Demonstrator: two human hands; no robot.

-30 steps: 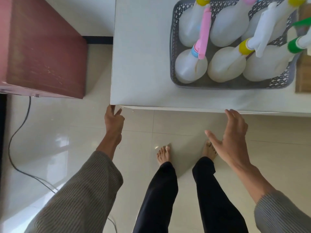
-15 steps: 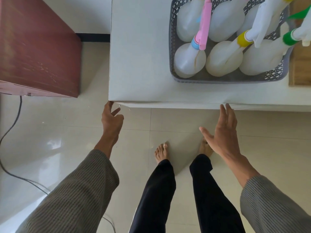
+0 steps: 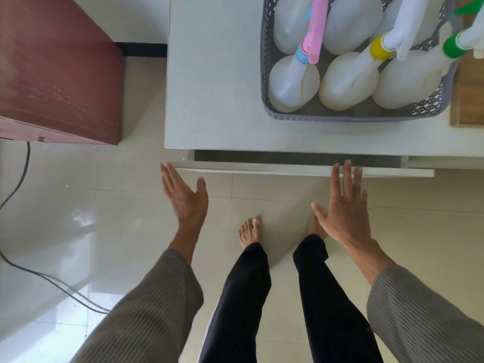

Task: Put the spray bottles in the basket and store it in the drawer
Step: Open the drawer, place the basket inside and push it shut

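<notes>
Head view, looking down. Grey basket at the desk's right part, near its front edge, holding white spray bottles standing upright. Drawer below the front edge, pulled slightly out, a dark gap visible. Left hand spread, empty, at the drawer's left corner; right hand spread, empty, fingertips at the drawer front. Red-brown cabinet left of the desk.

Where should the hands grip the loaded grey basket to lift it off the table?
Judging by its long shape, grip the grey basket at its two short end rims, one hand per side, from above; the spray bottles fill the middle, so there is no room inside.
</notes>
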